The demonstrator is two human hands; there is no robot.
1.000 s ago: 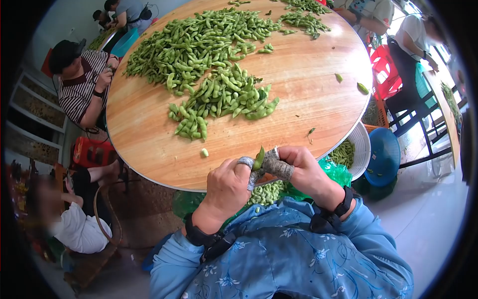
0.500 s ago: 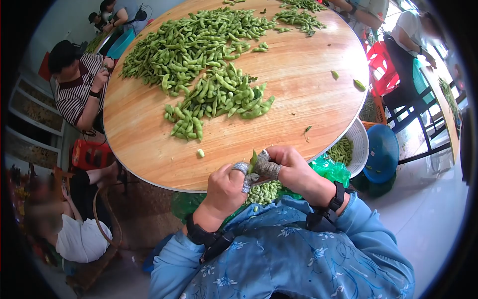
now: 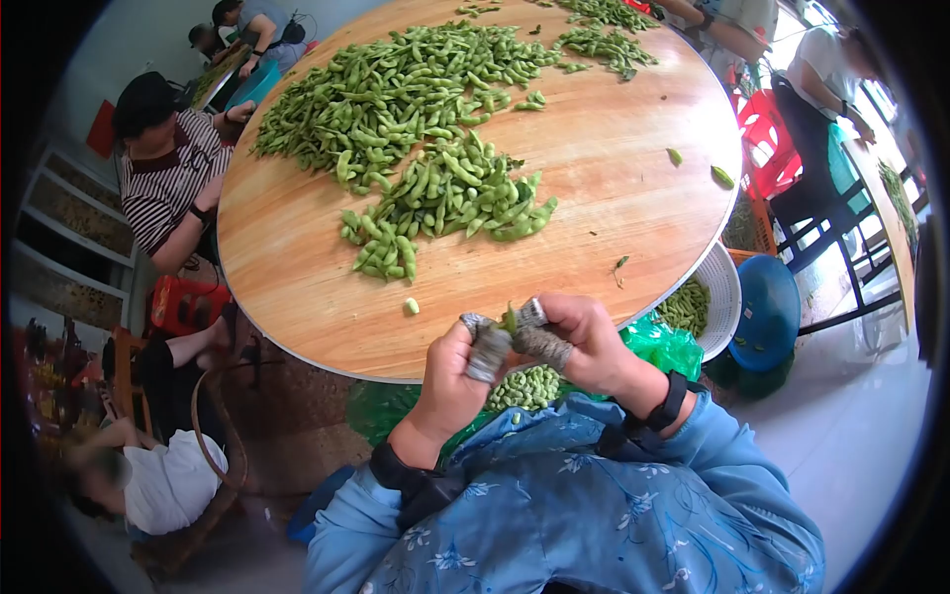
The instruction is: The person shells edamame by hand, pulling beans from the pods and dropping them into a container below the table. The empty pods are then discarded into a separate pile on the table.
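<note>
My left hand (image 3: 460,366) and my right hand (image 3: 579,342) meet just past the near edge of the round wooden table (image 3: 475,287). Grey wraps cover some fingers on both. Between the fingertips is a green pod (image 3: 510,319), pinched by both hands; the left fingertips are blurred. Below them lies a heap of shelled beans (image 3: 527,388) in a green plastic bag (image 3: 391,408). A large pile of green pods (image 3: 396,99) covers the far left of the table, with a smaller pile (image 3: 445,193) nearer. One loose bean (image 3: 411,306) lies near the table's front.
A white basket (image 3: 725,297) of pods and a blue basin (image 3: 767,312) stand at the right. A person in a striped shirt (image 3: 168,188) sits at the left; another in white (image 3: 173,485) is at the lower left. A red stool (image 3: 183,305) stands between them.
The view has shifted slightly, so the table sits a little further right. My hands have turned, with the left fingers now more upright. The striped-shirt person's hands have moved apart.
</note>
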